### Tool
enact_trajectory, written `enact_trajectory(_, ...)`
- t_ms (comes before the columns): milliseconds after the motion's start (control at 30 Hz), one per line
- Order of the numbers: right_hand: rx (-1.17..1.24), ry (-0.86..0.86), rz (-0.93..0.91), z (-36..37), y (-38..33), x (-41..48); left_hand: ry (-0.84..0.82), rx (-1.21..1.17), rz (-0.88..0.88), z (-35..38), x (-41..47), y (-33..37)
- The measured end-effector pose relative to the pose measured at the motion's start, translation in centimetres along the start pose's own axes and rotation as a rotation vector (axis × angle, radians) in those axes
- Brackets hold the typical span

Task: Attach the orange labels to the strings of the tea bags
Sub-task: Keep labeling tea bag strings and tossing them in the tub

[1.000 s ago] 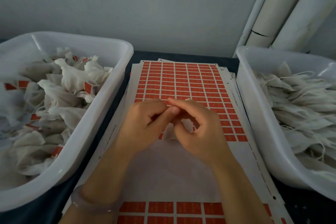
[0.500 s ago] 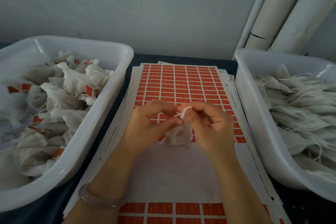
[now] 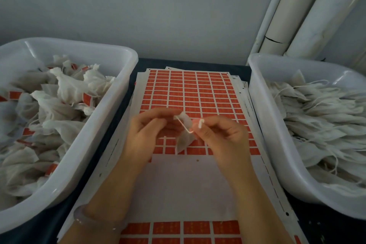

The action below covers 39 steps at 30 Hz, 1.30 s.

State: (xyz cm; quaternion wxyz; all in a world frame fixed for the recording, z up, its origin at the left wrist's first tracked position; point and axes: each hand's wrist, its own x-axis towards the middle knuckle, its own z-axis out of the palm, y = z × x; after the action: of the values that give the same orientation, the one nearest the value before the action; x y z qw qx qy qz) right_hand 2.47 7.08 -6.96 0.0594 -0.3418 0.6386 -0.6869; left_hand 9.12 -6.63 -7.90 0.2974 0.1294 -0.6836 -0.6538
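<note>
Head view: my left hand (image 3: 146, 132) pinches a tea bag (image 3: 184, 141) by its top and my right hand (image 3: 221, 136) pinches its string (image 3: 183, 125). Both are above the orange labels (image 3: 190, 93) sheet on the tabletop (image 3: 190, 62). The label print is too small to read.

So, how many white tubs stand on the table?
2. The left tub, beside the label sheet, holds labelled tea bags; the right tub holds unlabelled bags. None seems hidden.

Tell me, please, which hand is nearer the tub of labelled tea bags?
Left. The left hand sits just right of the tub; the right hand is farther right, over the label sheet.
</note>
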Motion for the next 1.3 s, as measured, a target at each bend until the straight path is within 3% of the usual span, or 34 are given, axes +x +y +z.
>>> enact_trajectory(67, -0.002, -0.117, 0.019, 0.1, 0.2, -0.2, 0.027, -0.119, -0.127, 0.2, 0.0, 0.5)
enact_trajectory(133, -0.001, -0.147, 0.024, 0.1, 0.4, -0.2, -0.024, -0.018, -0.136, 0.2, 0.0, 0.6)
enact_trajectory(233, -0.14, -0.138, 0.028, -0.7, 1.0, 0.3, -0.225, 0.018, -0.107, -0.3, 0.2, 0.7)
enact_trajectory(300, -0.197, -0.244, 0.102, -1.4, 1.0, 0.6, -0.379, -0.047, -0.077, -0.8, 0.2, 0.9)
enact_trajectory(367, -0.106, -0.363, 0.183, -1.7, 1.2, 0.7, -0.46, -0.062, -0.06, -1.2, 0.2, 0.9)
enact_trajectory(433, -0.11, -0.349, 0.198, -1.7, 1.4, 0.7, -0.408, 0.135, 0.001, -1.3, 0.2, 0.6)
enact_trajectory(533, -0.227, -0.23, 0.158, -1.1, 2.1, 0.6, -0.257, 0.633, 0.136, -0.8, 0.0, 0.0)
enact_trajectory(667, -0.289, -0.123, -0.014, -0.4, 2.8, 0.2, -0.185, 0.834, 0.192, 0.1, 0.1, -0.9)
enact_trajectory(733, -0.341, -0.14, -0.128, -0.3, 3.0, 0.2, -0.141, 0.563, 0.052, 0.4, -0.1, -0.8)
enact_trajectory(800, -0.401, -0.175, -0.182, -0.2, 2.8, 0.2, -0.098, 0.117, -0.232, 0.8, -0.3, -0.1)
enact_trajectory(833, -0.424, -0.195, -0.193, -0.1, 2.8, 0.1, -0.084, 0.026, -0.314, 0.9, -0.3, 0.1)
enact_trajectory(1000, -0.277, -0.176, -0.088, -0.4, 2.0, 0.0, -0.023, -0.026, -0.364, 0.5, 0.1, 0.1)
enact_trajectory(1167, -0.1, -0.056, 0.031, -0.8, 1.3, 0.5, -0.394, -0.032, -0.257, -0.4, -0.1, 0.6)
enact_trajectory(1300, -0.073, -0.055, 0.078, 0.1, 1.5, 0.2, -0.445, 0.035, -0.178, 0.2, -0.2, 0.1)
